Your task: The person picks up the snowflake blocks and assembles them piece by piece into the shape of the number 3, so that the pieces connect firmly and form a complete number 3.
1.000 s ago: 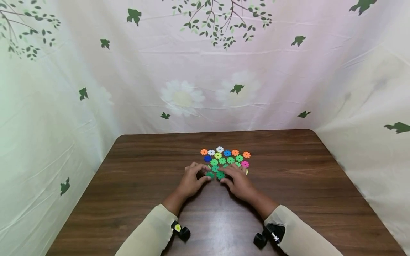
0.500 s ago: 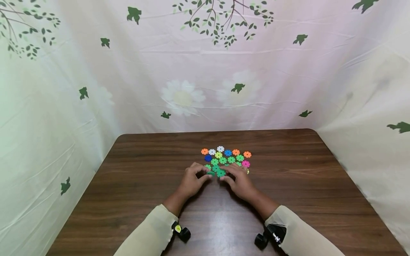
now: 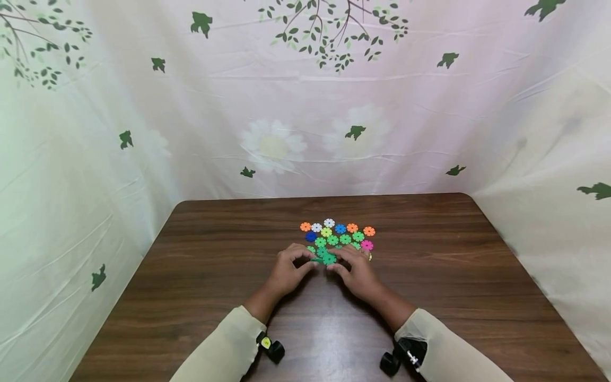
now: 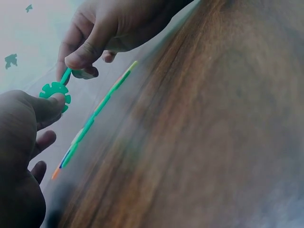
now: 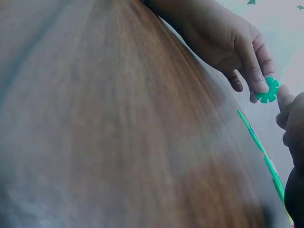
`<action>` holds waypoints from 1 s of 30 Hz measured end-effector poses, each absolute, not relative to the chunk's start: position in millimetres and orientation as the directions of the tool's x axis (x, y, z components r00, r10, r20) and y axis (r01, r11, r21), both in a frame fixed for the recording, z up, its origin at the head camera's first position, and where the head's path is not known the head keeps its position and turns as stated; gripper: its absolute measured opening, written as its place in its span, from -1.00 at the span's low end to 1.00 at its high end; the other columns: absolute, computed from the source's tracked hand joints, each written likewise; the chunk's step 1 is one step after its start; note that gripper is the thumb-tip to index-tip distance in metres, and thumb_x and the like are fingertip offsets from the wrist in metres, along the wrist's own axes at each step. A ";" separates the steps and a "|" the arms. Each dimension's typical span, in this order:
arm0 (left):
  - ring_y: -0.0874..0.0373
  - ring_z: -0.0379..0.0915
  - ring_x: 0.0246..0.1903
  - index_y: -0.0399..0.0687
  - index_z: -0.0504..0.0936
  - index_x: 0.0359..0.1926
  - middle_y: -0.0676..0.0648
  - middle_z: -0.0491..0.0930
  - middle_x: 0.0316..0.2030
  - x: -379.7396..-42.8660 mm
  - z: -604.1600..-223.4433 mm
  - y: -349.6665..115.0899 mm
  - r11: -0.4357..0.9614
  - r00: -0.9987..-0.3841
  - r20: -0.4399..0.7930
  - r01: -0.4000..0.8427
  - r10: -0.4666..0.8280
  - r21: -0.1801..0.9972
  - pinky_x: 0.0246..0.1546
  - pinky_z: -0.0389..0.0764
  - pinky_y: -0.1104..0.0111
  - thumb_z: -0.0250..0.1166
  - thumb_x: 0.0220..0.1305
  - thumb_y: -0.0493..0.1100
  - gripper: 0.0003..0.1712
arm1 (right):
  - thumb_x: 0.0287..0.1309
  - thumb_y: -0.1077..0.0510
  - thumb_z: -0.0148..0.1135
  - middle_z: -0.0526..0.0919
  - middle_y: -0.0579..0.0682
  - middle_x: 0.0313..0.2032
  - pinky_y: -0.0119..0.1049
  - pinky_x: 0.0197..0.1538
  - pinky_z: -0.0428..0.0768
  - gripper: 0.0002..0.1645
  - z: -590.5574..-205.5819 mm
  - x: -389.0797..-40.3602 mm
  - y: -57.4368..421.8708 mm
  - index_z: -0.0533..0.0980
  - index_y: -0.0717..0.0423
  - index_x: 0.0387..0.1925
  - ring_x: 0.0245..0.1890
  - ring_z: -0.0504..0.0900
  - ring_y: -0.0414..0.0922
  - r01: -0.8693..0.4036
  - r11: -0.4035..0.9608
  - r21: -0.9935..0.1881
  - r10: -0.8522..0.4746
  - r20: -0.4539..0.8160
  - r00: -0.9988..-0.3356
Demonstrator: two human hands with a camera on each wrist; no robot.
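Note:
My left hand (image 3: pixel 288 269) pinches a green flower-shaped plastic disc (image 4: pixel 54 89) with notched edges between thumb and fingers. My right hand (image 3: pixel 357 269) pinches a second green disc (image 3: pixel 330 258); its narrow edge (image 4: pixel 67 75) shows in the left wrist view. The two discs meet at their rims, at an angle to each other. In the right wrist view the left hand's disc (image 5: pixel 267 90) faces the camera, and the right hand (image 5: pixel 293 114) is cut off at the frame's edge. Both hands are over the near side of a flat group of coloured discs (image 3: pixel 332 240).
The group on the wooden table (image 3: pixel 215 254) includes green, orange, white, yellow, blue and pink discs. A pink disc (image 3: pixel 366 245) lies beside the right fingers, which partly cover a yellow one. A printed curtain (image 3: pixel 305 106) hangs behind the table.
The left hand's disc has tilted from showing its face to nearly edge-on in the head view. It has moved right, against the right hand's disc. The other discs stay put.

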State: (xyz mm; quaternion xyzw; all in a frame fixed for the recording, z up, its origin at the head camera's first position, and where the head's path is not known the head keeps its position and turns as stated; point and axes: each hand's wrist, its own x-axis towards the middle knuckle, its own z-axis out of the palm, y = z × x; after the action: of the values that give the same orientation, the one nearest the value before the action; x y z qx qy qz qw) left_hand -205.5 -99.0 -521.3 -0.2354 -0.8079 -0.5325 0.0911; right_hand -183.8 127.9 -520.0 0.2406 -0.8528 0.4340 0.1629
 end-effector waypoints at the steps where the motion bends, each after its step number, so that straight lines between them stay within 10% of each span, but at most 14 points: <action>1: 0.04 0.68 0.04 -0.05 0.87 -0.24 -0.06 0.83 -0.15 -205.1 -521.2 -99.1 0.320 -0.874 0.393 0.473 0.285 0.821 0.18 0.68 0.30 0.55 0.32 -0.35 -0.90 | 0.20 0.28 0.55 0.81 0.05 -0.12 0.60 0.34 0.21 -0.54 -520.1 -183.6 127.9 0.73 0.27 0.15 -0.07 0.71 0.03 -0.551 0.506 -0.664 -0.269 0.485 -0.832; 8: 0.06 0.71 0.02 -0.09 0.87 -0.23 -0.06 0.83 -0.16 -204.2 -521.6 -98.4 0.314 -0.853 0.426 0.511 0.303 0.800 0.15 0.71 0.31 0.57 0.31 -0.33 -0.92 | 0.18 0.27 0.57 0.79 -0.01 -0.19 0.64 0.38 0.16 -0.55 -519.5 -183.6 127.3 0.75 0.23 0.12 -0.09 0.70 -0.01 -0.553 0.501 -0.665 -0.271 0.486 -0.831; 20: 0.06 0.71 -0.10 -0.16 0.89 -0.24 -0.08 0.80 -0.26 -198.7 -517.0 -94.5 0.340 -0.816 0.484 0.574 0.315 0.745 0.10 0.64 0.25 0.59 0.26 -0.36 -0.93 | 0.18 0.26 0.57 0.79 -0.02 -0.19 -0.16 0.03 0.18 -0.54 -519.5 -179.6 126.8 0.74 0.27 0.12 -0.18 0.65 -0.10 -0.570 0.502 -0.651 -0.303 0.485 -0.821; 30: -0.02 0.67 -0.02 -0.16 0.86 -0.24 -0.09 0.81 -0.22 -199.5 -518.0 -93.0 0.351 -0.799 0.518 0.600 0.305 0.719 0.13 0.66 0.17 0.55 0.32 -0.36 -0.95 | 0.01 0.27 0.66 0.75 -0.05 -0.31 -0.17 0.04 0.20 -0.49 -524.9 -183.8 127.1 0.76 0.30 0.05 -0.22 0.67 -0.11 -0.609 0.496 -0.619 -0.273 0.555 -0.786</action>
State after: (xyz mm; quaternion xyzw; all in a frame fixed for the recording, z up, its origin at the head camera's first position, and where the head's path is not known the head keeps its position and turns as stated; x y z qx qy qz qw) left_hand -199.5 -93.0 -518.0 -0.2800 -0.8084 -0.4961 0.1484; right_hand -183.8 127.1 -524.9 0.2619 -0.8424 0.4281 0.1962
